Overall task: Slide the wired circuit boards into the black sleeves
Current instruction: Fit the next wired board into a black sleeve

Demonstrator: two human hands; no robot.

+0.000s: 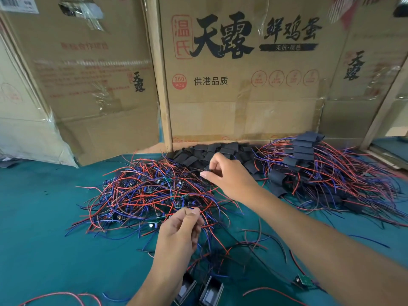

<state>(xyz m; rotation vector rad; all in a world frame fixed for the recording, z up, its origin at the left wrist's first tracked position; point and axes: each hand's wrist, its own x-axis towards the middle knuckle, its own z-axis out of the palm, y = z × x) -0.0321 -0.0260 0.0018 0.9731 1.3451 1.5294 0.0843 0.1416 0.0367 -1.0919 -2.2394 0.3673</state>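
Observation:
A tangled heap of wired circuit boards with red and blue leads lies on the green table. Behind it is a pile of flat black sleeves. My left hand pinches wires at the near edge of the heap. My right hand reaches to the front of the sleeve pile, its curled fingers pinching a black sleeve. At the right lies a spread of sleeved boards with their wires fanned out.
Taped cardboard boxes wall off the back of the table. Two black sleeved pieces lie at the near edge below my left forearm. A loose green board and stray wires lie near my right forearm.

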